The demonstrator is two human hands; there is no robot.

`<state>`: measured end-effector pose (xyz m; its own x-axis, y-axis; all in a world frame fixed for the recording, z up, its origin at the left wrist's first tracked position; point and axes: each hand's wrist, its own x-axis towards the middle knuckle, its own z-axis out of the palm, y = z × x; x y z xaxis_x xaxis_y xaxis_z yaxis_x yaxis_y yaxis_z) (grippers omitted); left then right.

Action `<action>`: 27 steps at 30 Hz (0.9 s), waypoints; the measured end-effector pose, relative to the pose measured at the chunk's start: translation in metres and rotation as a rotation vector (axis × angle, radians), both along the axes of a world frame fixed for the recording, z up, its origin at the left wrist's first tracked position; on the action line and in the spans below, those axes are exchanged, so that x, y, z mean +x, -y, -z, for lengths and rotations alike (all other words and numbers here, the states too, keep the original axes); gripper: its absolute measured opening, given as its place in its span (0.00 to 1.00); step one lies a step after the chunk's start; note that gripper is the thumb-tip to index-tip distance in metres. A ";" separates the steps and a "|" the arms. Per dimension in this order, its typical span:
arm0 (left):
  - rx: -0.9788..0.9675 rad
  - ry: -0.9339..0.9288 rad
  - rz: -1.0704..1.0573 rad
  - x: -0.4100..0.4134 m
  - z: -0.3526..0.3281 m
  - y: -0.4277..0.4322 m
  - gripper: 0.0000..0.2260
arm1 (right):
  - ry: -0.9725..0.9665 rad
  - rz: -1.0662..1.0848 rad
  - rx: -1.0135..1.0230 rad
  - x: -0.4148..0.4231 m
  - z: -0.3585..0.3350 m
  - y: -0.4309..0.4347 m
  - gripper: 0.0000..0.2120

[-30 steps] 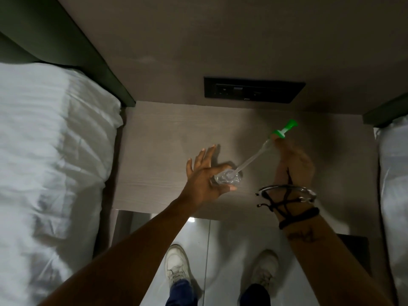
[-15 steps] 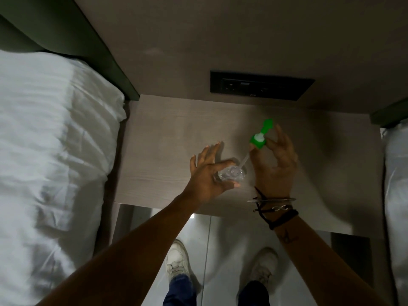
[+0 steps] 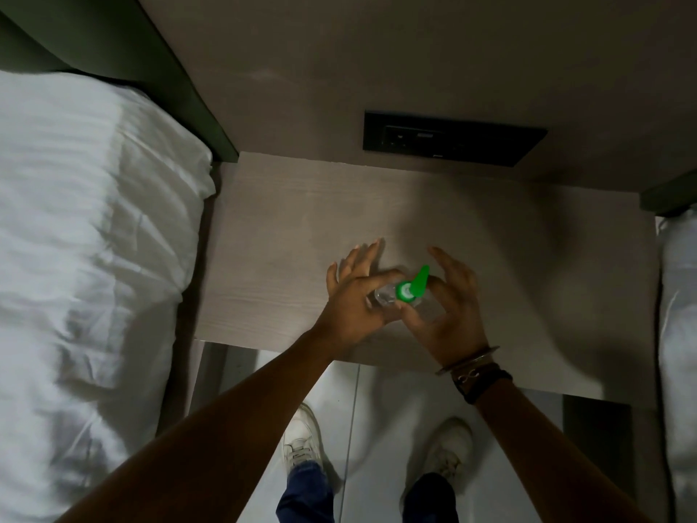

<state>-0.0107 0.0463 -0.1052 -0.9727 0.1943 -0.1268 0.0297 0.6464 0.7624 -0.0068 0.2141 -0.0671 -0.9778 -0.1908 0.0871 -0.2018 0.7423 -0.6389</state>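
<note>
A small clear bottle [image 3: 385, 296] stands on the wooden bedside table [image 3: 286, 251], near its front edge. My left hand [image 3: 354, 296] holds the bottle between thumb and forefinger, the other fingers spread. A green pump head [image 3: 413, 286] sits on the bottle's mouth, its nozzle pointing away from me. My right hand [image 3: 447, 311] pinches the pump head with thumb and forefinger; its other fingers are raised. The pump's tube is hidden inside the bottle.
A bed with white sheets [image 3: 86, 258] lies to the left, another white bed edge [image 3: 679, 315] to the right. A black socket panel [image 3: 452, 143] is set in the wall behind the table. My white shoes [image 3: 301, 443] stand on the pale floor below.
The pump, held high and tilted with its tube drawn out, has come down into the bottle. My right hand moved left and down to the bottle. The left hand kept its hold.
</note>
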 end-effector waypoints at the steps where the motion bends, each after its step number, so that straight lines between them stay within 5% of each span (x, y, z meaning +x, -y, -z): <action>1: 0.007 -0.005 -0.006 0.001 0.001 0.000 0.22 | 0.011 0.006 0.020 0.001 0.000 0.000 0.18; 7: -0.050 0.016 -0.001 0.000 0.001 -0.001 0.22 | 0.088 0.038 -0.035 0.004 0.004 0.005 0.28; 11: 0.019 -0.001 -0.007 0.000 0.002 0.000 0.22 | 0.087 0.037 -0.177 0.003 0.009 0.003 0.21; 18: -0.014 -0.006 -0.005 -0.001 0.002 0.000 0.21 | 0.112 0.057 -0.091 -0.005 0.005 0.010 0.31; 23: 0.032 -0.023 -0.008 -0.001 0.005 0.001 0.20 | 0.080 -0.020 0.010 -0.010 0.000 0.001 0.17; 27: 0.037 -0.051 -0.045 0.002 0.012 -0.001 0.20 | 0.094 -0.022 0.122 -0.011 -0.003 0.012 0.27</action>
<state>-0.0087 0.0470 -0.1168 -0.9856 0.1539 -0.0705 0.0406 0.6192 0.7842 -0.0175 0.2025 -0.0638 -0.9761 -0.2154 -0.0294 -0.1622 0.8117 -0.5612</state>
